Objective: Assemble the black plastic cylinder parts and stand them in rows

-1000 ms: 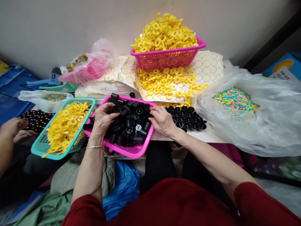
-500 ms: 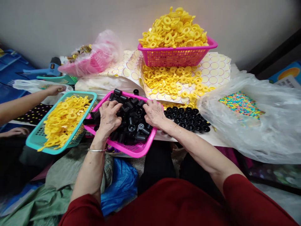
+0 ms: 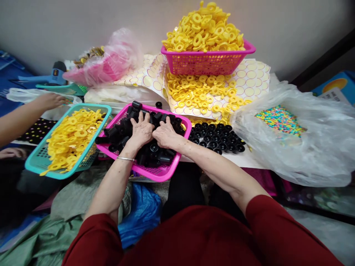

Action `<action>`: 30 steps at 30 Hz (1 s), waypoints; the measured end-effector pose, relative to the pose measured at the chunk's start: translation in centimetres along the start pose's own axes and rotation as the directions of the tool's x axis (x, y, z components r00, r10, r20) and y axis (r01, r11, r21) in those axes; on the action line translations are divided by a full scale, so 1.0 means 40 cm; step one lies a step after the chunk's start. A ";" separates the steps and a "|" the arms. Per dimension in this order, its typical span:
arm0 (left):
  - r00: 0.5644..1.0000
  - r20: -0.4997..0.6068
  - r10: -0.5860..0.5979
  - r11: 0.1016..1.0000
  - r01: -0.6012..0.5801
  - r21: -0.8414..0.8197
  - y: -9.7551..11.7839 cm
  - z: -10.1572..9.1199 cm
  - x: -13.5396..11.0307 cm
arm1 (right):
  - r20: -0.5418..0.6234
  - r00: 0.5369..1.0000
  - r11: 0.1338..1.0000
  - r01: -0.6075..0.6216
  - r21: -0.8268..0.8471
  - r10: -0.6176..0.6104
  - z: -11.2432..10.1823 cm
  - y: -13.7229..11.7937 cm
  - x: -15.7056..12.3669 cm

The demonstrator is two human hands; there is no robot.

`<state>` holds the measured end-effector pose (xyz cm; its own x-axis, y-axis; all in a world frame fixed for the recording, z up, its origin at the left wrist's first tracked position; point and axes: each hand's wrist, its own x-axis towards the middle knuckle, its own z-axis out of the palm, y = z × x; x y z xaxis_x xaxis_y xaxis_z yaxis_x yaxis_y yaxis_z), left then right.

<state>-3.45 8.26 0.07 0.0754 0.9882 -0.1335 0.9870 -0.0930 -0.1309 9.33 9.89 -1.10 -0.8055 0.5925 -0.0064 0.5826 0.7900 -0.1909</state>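
Observation:
In the head view, a pink plastic basket (image 3: 163,175) holds a heap of small black plastic cups (image 3: 152,157). My left hand (image 3: 142,130) lies on the heap with fingers apart, pointing away from me. Close beside it, almost touching, my right hand (image 3: 166,136) rests on the cups with its fingers partly stretched. No cup shows gripped in either hand; the undersides of both are hidden. Right of the basket, several black cups (image 3: 215,136) stand close together in rows on the white table (image 3: 251,160).
At left a teal basket (image 3: 74,171) holds yellow ring-shaped pieces (image 3: 72,140); a co-worker's hand (image 3: 51,100) is behind it. A heaped pink basket (image 3: 202,62) stands at the back. A plastic bag (image 3: 310,159) of coloured beads (image 3: 280,119) lies right; a blue heat gun (image 3: 54,75) lies back left.
My hands have come together over the middle of the heap, the left moving right and the right moving left. A few standing cups at the front of the rows sit differently.

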 end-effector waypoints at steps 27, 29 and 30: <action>0.981 0.094 -0.171 -0.066 0.084 -0.994 0.141 0.002 -0.165 | -0.469 0.800 0.598 0.179 0.781 0.373 0.069 0.008 -0.228; 0.982 0.074 -0.171 0.023 0.079 -0.997 0.114 0.004 -0.157 | -0.504 0.817 0.746 0.147 0.650 0.278 0.077 -0.008 -0.221; 0.987 0.067 -0.147 0.084 0.080 -0.993 0.096 0.003 -0.150 | -0.501 0.835 0.792 0.140 0.595 0.228 0.080 -0.016 -0.216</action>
<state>-0.14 1.96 0.26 -0.0803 0.9808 -0.1779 0.2302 0.1919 0.9540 15.59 3.76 -4.06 -0.4853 0.7541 0.4426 0.2840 0.6147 -0.7358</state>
